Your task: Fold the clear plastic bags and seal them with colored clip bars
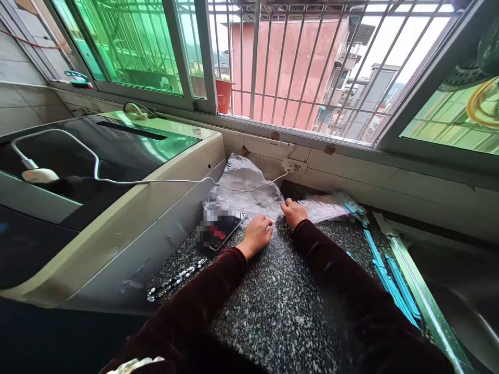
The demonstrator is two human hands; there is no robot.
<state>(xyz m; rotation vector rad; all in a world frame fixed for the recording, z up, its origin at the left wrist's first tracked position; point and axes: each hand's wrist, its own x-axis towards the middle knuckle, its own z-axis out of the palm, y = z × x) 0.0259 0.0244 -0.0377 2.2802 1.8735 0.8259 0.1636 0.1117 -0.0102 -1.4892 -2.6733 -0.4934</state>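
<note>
A crumpled clear plastic bag [244, 184] lies on the speckled dark countertop [280, 306], against the wall. My left hand [257, 236] is closed at the bag's near edge, thumb and fingers curled together. Just to its right, my right hand [294, 213] pinches the bag's right corner. Left of my left hand lies a dark phone [224, 236], partly blurred out. A string of black and white beads [177, 280] rests nearer to me. Beyond my right hand is another clear wrapper [325, 208] with light-blue pieces at its far end.
On the left stands a washing machine [183, 182]; a white cable [175, 181] runs from it across the bag to a wall socket [294, 166]. Light-blue plastic strips [390, 280] and a long green-edged strip [424, 291] lie beside the sink [460, 280]. A barred window is behind.
</note>
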